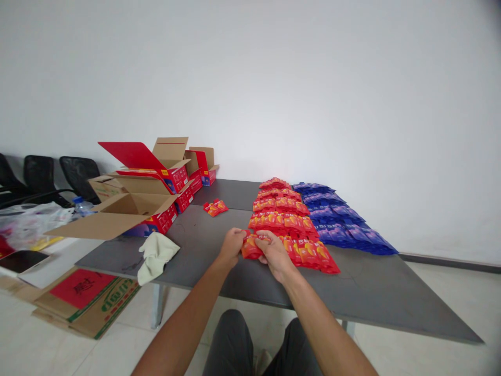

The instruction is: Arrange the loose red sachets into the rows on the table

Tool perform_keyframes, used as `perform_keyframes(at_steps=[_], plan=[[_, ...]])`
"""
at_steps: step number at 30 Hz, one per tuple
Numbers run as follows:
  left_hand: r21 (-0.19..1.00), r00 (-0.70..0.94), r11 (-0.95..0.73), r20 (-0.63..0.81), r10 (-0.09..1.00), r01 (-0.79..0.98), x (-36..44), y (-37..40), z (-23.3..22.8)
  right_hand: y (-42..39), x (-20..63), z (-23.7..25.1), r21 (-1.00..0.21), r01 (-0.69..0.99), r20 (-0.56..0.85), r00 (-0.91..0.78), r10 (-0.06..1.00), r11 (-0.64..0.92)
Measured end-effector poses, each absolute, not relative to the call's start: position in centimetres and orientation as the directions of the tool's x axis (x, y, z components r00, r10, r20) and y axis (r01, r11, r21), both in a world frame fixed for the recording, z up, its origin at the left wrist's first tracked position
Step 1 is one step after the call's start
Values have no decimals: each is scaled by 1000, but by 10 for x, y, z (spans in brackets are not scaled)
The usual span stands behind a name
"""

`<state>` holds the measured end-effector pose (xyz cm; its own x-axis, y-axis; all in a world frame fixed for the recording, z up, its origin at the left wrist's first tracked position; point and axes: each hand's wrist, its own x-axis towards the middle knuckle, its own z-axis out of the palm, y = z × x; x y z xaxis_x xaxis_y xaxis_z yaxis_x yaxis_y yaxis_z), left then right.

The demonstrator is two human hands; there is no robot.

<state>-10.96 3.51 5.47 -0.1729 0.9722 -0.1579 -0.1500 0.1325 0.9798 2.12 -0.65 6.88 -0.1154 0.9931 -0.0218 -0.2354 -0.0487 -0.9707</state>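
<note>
Two bare forearms reach from the bottom of the view onto a wide dark grey table point(364, 292), which stands against a plain white wall. Everything below is placed relative to that table.

Along its far left edge sits a cluster of open cardboard boxes point(148, 193), brown outside and red within, flaps raised. Off its left side, black chairs point(50, 177) line the wall, and flattened cartons point(86, 300) lie on the floor beside the table leg.

Down the table's middle run rows of red packets point(287, 216), overlapped like tiles; just right of them, touching, run matching rows of blue packets point(342, 219).

A pale cloth point(155, 256) hangs over the near left edge. A few loose red packets point(215, 208) lie alone toward the far left, near the boxes.

At the near end of the red rows, both hands meet on one small bundle of red packets point(250, 246). The left hand point(231, 245) is curled around its left end; the right hand point(274, 253) closes over it from the right, fingers folded down.

By the look of it, the step in hand is gathering or squaring the bundle at the front of the red rows. Any further move would call for a firm grip, since the slick packets could slide apart. Nothing blocks the hands; the neighbouring red row lies very close and could be nudged.
</note>
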Motion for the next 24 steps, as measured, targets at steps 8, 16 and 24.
perform_keyframes(at_steps=[8,16,24], plan=[[941,-127,162,-208,970,-299,-118,30,68,-11,26,75,-908,145,396,-3,918,392],[932,10,161,-167,986,-324,-123,29,68,-22,26,81,-430,406,738,-357,573,806],[991,-83,27,-16,996,133,-145,14,89,-8,32,78,-439,381,794,-259,550,814]])
